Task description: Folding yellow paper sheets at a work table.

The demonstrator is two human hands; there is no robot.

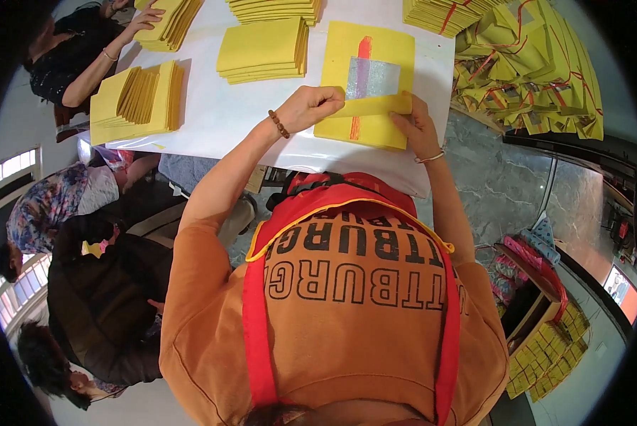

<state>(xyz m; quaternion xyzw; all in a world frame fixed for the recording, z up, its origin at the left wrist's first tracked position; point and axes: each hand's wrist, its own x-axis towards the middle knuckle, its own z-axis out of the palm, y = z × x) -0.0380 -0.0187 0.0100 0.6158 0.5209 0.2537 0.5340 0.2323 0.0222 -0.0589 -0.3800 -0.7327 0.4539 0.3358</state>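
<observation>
In front of me on the table lies yellow paper point(332, 53) with a shiny silver square point(386, 74) and an orange-red stripe down its middle. A folded band point(375, 106) of a yellow sheet crosses the lower part of the silver square. At its left end my left hand point(310, 108) is closed, its fingertips pinching the fold. My right hand point(419, 126) grips the other end between thumb and fingers. Below the band, more yellow paper with the red stripe shows, seemingly another sheet underneath.
Stacks of folded yellow paper point(261, 50) stand on the white table point(205, 92), with a fanned stack point(137, 103) at the left. Bundles tied with red string point(531, 64) pile up at the right. Another person's hand point(144, 21) touches a far-left stack. More people sit at left.
</observation>
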